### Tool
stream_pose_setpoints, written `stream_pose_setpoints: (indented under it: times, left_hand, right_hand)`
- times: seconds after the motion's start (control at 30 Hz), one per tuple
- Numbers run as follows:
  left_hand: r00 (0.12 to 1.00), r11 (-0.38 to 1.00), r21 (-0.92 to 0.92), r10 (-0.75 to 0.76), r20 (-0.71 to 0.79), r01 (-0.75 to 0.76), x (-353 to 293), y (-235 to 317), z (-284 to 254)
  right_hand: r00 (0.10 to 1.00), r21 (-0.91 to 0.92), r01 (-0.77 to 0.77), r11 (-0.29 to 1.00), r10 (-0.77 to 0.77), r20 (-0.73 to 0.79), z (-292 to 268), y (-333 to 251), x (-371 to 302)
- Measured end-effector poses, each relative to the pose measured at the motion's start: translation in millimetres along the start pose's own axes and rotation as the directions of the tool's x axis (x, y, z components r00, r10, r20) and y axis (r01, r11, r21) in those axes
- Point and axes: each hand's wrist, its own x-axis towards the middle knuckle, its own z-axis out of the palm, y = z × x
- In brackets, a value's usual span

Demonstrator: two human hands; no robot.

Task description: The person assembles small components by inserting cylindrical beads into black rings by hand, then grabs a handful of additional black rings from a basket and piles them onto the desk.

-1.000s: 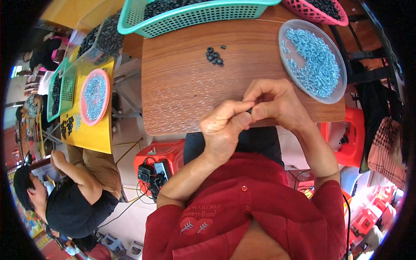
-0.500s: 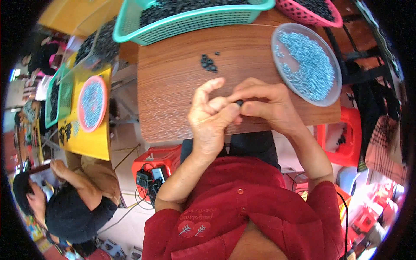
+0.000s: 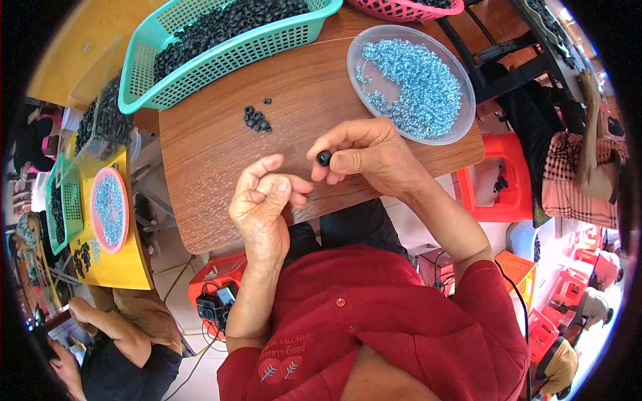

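My right hand (image 3: 374, 155), above the wooden table (image 3: 200, 160), pinches a small round black part with a hole in its end (image 3: 324, 158) between thumb and fingers. To its left, my left hand (image 3: 262, 207) is palm up with fingers loosely bent and spread; nothing shows in it, and it is apart from the black part. Farther back on the table lies a small cluster of similar black parts (image 3: 254, 119). A clear round tray (image 3: 361, 93) at the right holds many tiny shiny light-blue pieces (image 3: 428, 80).
A green basket (image 3: 227, 60) full of black parts stands at the table's back left; a pink basket (image 3: 408, 9) is behind. A red stool (image 3: 498, 180) stands right. At left, a person (image 3: 127, 341) sits by a yellow table (image 3: 120, 267) with a pink-rimmed tray (image 3: 122, 230).
My hands have come apart; the black part that was between them is now in the right hand's pinch. The view has turned, so the table things sit farther left.
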Motion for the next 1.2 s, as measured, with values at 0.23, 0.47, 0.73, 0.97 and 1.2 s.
stream_pose_setpoints:
  times: [0.23, 0.47, 0.73, 0.97, 1.2]
  left_hand:
    - [0.998, 1.0, 0.016, 0.007, -0.059, -0.007, 3, 2, -4]
    - [0.988, 0.99, 0.116, 0.1, -0.121, -0.086, 27, 12, -26]
    - [0.937, 0.516, 0.837, 0.349, -0.009, -0.184, 96, 35, -49]
    - [0.98, 0.025, 0.988, 0.136, 0.145, -0.15, 137, 51, -23]
    - [0.971, -0.171, 0.957, 0.004, 0.239, -0.235, 164, 47, -22]
  right_hand:
    - [0.994, -0.062, 0.025, 0.998, -0.032, -0.106, -5, -16, 1]
    - [0.877, -0.627, 0.212, 0.75, -0.429, -0.217, -38, -85, 23]
    - [0.638, -0.929, -0.047, 0.368, -0.704, -0.312, -134, -172, 107]
    - [0.564, -0.973, -0.218, 0.072, -0.805, -0.186, -102, -157, 105]
    - [0.675, -0.985, 0.134, 0.108, -0.738, 0.011, -96, -124, 81]
